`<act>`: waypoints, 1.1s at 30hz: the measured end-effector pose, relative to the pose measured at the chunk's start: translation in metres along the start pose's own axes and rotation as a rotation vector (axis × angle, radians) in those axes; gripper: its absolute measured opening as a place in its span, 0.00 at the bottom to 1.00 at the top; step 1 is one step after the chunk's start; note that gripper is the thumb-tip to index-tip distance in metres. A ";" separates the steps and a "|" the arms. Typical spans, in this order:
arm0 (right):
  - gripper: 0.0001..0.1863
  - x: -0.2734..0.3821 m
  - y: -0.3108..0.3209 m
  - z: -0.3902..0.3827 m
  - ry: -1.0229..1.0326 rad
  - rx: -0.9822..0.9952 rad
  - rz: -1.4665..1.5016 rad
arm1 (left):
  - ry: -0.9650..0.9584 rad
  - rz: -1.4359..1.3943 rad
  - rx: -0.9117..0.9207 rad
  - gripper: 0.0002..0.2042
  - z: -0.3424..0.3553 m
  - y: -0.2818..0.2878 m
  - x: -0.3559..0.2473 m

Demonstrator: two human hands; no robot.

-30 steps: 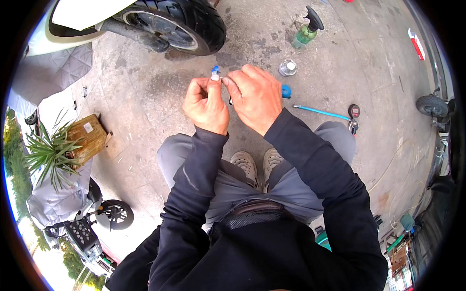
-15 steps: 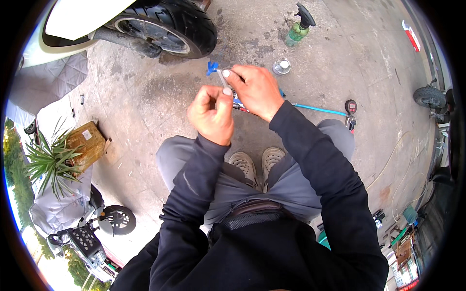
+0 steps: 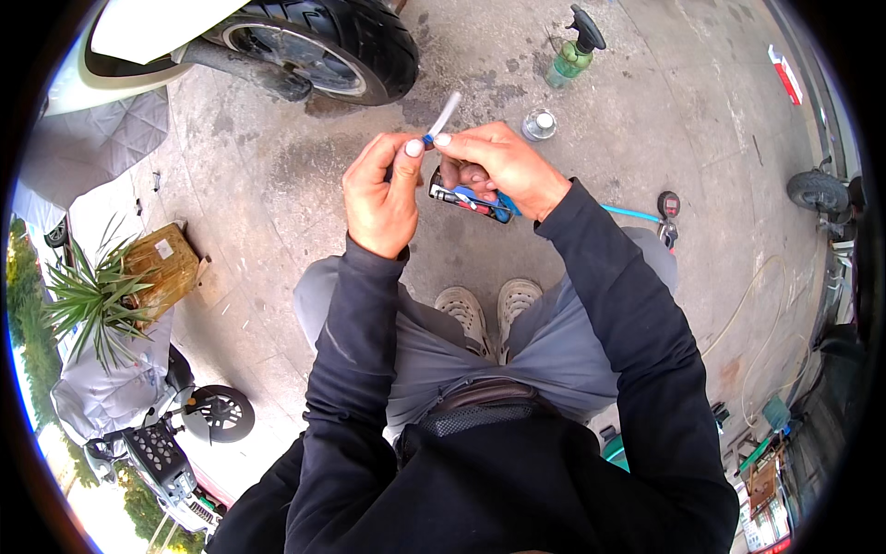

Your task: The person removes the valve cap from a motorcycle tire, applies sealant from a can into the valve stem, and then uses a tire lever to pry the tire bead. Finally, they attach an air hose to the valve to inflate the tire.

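My left hand (image 3: 378, 198) and my right hand (image 3: 517, 171) meet at a small blue piece (image 3: 428, 139), pinched between thumb and fingers of each. From it a short, pale translucent strip or tube (image 3: 448, 112) sticks up to the right. Below my right hand lies a small open case (image 3: 471, 208) holding blue, red and metal items, partly hidden by my fingers. Beyond that hand is a clear bottle (image 3: 540, 125) with a white cap.
A motorbike wheel (image 3: 365, 69) is at upper left, a green spray bottle (image 3: 568, 66) at top, and a blue-hosed gauge (image 3: 670, 205) at right. A potted plant (image 3: 101, 286) and scooter (image 3: 166, 452) stand left; a red-white box (image 3: 786, 74) lies upper right.
The pale strip has turned over: it now points up, with the blue piece at its lower end. My left hand has risen since half a second ago, and more of the case shows.
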State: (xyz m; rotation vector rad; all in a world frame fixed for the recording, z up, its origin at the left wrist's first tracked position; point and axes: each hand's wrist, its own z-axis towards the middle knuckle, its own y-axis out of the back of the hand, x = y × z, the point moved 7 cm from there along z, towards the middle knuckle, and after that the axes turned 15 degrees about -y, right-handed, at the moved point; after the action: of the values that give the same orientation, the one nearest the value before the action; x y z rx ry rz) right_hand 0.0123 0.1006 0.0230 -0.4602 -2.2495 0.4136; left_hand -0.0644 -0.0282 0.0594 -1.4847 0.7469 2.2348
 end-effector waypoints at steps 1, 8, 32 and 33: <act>0.23 0.005 -0.005 -0.006 -0.005 0.007 0.019 | 0.058 -0.048 -0.005 0.10 -0.003 0.000 0.004; 0.24 -0.006 -0.001 -0.001 -0.035 -0.119 0.110 | -0.353 0.409 -0.086 0.04 0.005 -0.003 -0.025; 0.28 0.021 0.040 -0.030 0.131 -0.260 0.279 | 0.070 0.859 0.054 0.10 -0.029 0.102 0.036; 0.28 0.023 0.038 -0.030 0.157 -0.284 0.174 | -0.043 1.046 0.109 0.09 -0.042 0.112 0.046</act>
State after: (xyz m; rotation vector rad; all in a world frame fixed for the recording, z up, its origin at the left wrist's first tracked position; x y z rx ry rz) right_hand 0.0281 0.1485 0.0408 -0.8119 -2.1298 0.1380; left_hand -0.1134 -0.1424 0.0294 -1.0792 1.9208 2.7978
